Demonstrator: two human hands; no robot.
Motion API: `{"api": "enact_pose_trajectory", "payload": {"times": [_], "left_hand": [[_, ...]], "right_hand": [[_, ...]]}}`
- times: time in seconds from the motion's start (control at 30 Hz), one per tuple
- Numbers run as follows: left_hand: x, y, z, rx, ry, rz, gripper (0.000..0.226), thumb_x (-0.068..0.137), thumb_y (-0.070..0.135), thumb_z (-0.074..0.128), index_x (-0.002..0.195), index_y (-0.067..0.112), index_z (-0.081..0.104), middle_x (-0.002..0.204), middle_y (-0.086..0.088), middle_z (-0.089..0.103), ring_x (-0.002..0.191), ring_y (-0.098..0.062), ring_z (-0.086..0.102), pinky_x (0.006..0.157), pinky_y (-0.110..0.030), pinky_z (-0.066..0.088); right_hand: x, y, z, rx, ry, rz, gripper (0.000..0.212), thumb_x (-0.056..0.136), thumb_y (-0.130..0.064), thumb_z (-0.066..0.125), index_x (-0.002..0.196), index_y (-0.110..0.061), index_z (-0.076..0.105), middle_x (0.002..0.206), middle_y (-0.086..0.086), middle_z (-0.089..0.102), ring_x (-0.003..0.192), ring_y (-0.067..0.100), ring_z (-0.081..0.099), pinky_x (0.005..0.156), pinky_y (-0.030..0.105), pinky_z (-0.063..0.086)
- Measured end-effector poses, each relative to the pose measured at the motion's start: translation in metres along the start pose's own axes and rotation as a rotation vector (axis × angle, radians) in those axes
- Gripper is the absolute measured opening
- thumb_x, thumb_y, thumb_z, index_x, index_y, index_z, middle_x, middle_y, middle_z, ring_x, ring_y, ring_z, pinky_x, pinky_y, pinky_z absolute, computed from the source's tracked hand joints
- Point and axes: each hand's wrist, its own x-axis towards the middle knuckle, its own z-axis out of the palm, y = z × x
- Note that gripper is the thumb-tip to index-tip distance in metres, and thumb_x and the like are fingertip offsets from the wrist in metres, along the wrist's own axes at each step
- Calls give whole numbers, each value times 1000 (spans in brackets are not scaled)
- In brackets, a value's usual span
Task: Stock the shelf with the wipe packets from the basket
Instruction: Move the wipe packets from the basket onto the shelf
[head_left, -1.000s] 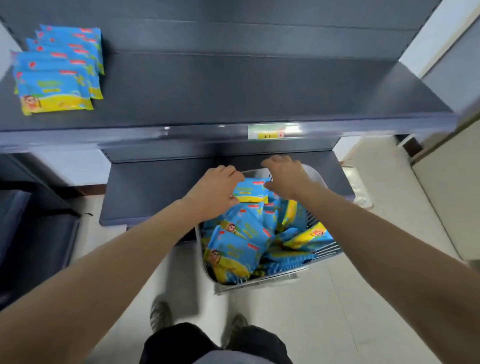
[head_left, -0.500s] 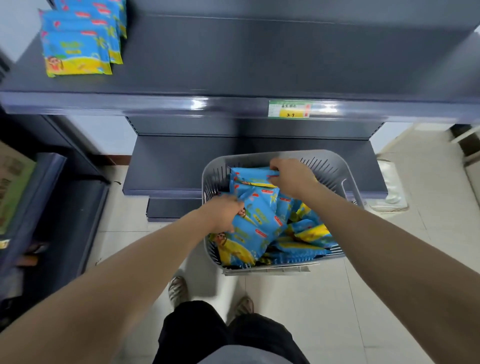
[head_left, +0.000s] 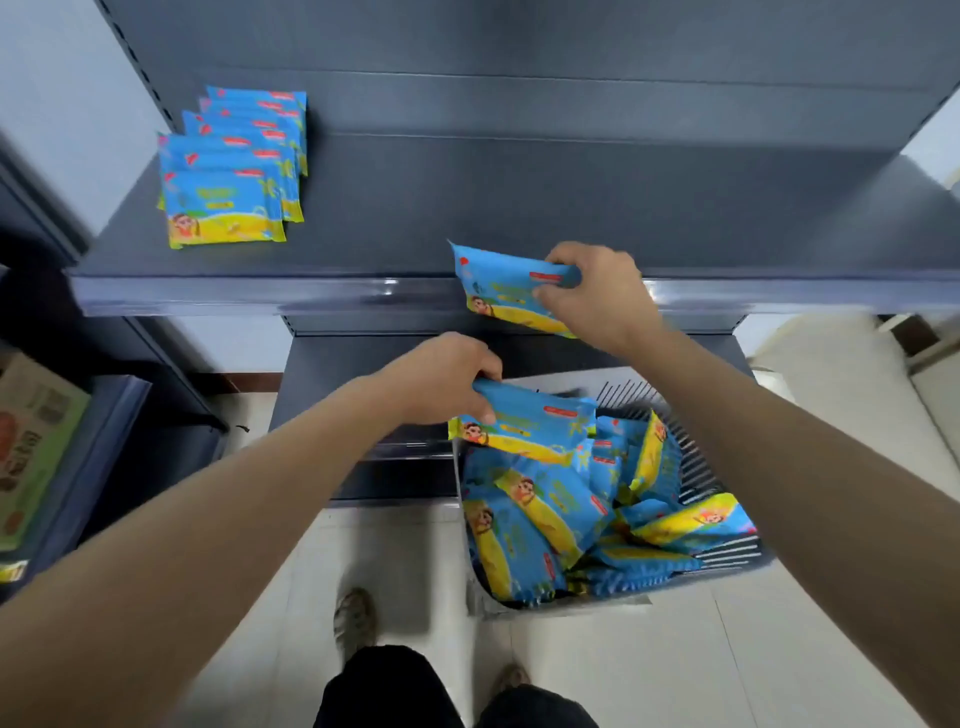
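Observation:
A grey slotted basket on the floor holds several blue-and-yellow wipe packets. My left hand grips one wipe packet by its left end, just above the basket's near-left corner. My right hand holds a second wipe packet lifted to the front lip of the dark grey shelf. A row of several stocked packets lies overlapping at the shelf's left end.
A lower dark shelf juts out behind the basket. A neighbouring rack at left carries a green and orange box. My shoes stand on pale floor tiles. A white wall edge shows at far right.
Both hands have come up out of the basket, each with a packet. The right hand rose furthest, up to the shelf's front edge. The view tilted upward toward the shelf.

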Motion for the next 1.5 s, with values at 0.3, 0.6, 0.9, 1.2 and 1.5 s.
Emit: {"api": "enact_pose_trajectory", "payload": {"times": [0.3, 0.6, 0.9, 1.2, 1.5], "left_hand": [[-28, -104, -143, 48, 300, -11, 25, 71, 24, 78, 86, 8, 66, 80, -1, 54, 75, -18, 49, 64, -31, 36], [-26, -185, -207, 5, 428, -7, 21, 74, 24, 75, 83, 10, 63, 80, -2, 55, 75, -17, 45, 61, -29, 32], [28, -203, -212, 10, 436, 24, 23, 72, 26, 75, 87, 13, 65, 83, 0, 54, 87, -20, 47, 72, -33, 37], [109, -228, -217, 205, 434, -85, 34, 78, 42, 68, 107, 25, 65, 95, 7, 59, 104, -19, 39, 91, -36, 22], [153, -256, -221, 377, 473, -257, 37, 83, 41, 61, 113, 20, 61, 109, 0, 61, 109, -23, 38, 94, -36, 24]], "right_hand": [[109, -106, 20, 92, 170, -4, 22, 83, -19, 61, 104, -24, 58, 88, -2, 58, 83, 23, 59, 76, 37, 53], [181, -161, 71, 212, 245, 112, 20, 87, -11, 56, 104, -22, 56, 88, 4, 60, 84, 29, 61, 76, 46, 55], [253, -136, 81, 304, 142, 234, 20, 92, -13, 53, 107, -25, 59, 103, 10, 62, 86, 26, 62, 71, 37, 55], [327, -100, 100, 424, -58, 241, 17, 88, -7, 61, 85, -23, 58, 105, 20, 64, 99, 35, 64, 83, 50, 54], [364, -79, 122, 626, -123, 261, 20, 89, 3, 56, 74, -11, 59, 73, 10, 66, 62, 11, 63, 62, 25, 56]]}}
